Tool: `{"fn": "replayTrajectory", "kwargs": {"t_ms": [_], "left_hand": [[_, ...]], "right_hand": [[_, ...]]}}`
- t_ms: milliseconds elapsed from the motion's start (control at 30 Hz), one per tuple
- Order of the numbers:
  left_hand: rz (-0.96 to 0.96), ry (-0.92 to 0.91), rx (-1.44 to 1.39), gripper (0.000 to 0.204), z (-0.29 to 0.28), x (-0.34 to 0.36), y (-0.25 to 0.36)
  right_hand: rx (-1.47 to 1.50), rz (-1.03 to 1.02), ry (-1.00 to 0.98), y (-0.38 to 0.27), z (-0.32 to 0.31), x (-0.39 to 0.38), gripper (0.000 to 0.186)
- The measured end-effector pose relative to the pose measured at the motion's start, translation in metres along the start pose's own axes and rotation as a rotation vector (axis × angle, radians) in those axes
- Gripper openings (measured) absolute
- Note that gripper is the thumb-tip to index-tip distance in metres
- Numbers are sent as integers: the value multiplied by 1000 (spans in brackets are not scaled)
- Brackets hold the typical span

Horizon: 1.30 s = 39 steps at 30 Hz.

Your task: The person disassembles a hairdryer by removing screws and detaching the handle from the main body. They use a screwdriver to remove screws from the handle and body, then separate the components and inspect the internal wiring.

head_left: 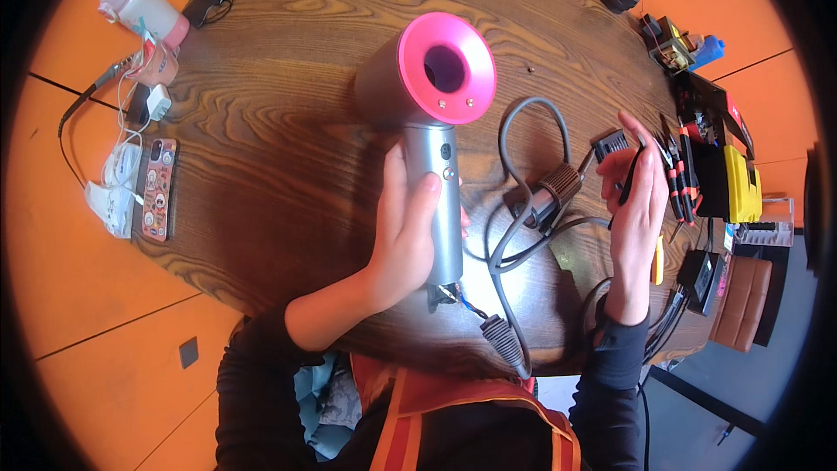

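A hair dryer [436, 209] with a grey handle and a bright pink round head is held upright in my left hand [403, 240], fingers wrapped round the handle. Its lower end is uncovered, and thin coloured wires [469, 306] run from there to a ribbed cable sleeve [502, 342]. The grey power cord [503, 288] loops over the table to a ribbed inline box [554, 195]. My right hand [638, 196] hovers at the right beside the cord's dark end piece [609, 145], fingers mostly stretched. A dark strip shows along its palm; what it is, I cannot make out.
Red-and-black pliers [685, 176] and a yellow-and-black case [741, 183] line the right edge. A black adapter [700, 274] lies nearer. At left are a patterned phone [159, 189], white cables [122, 170] and a bottle [144, 7]. A tiny screw [531, 70] lies beyond the dryer.
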State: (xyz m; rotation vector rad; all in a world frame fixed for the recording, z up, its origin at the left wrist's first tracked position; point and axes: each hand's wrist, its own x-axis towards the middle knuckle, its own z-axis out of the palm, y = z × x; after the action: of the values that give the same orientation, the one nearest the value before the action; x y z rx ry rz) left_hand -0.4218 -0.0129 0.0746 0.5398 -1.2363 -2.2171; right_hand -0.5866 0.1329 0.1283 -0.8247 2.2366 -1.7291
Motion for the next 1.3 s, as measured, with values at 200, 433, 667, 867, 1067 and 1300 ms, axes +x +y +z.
{"fn": "replayTrajectory", "kwargs": {"t_ms": [200,433,667,867,1067,1300], "left_hand": [[32,-10,-52,43,0,0,0],[94,-76,-40,41,-2,-1,-1],[161,-125,-28,42,-3,-4,-2],[193,-152,11,44,-2,-5,-2],[175,-158,43,49,-2,-5,2],[146,-152,-33,53,-2,-5,3]], "right_hand": [[-187,-76,50,-7,10,-27,30],[-175,-230,-78,-8,23,-40,17],[-227,-359,-92,-18,33,-44,18],[-462,-602,-203,-36,43,-29,17],[-402,-678,-253,-43,60,-25,16],[-472,-741,-243,-43,63,-20,15]]}}
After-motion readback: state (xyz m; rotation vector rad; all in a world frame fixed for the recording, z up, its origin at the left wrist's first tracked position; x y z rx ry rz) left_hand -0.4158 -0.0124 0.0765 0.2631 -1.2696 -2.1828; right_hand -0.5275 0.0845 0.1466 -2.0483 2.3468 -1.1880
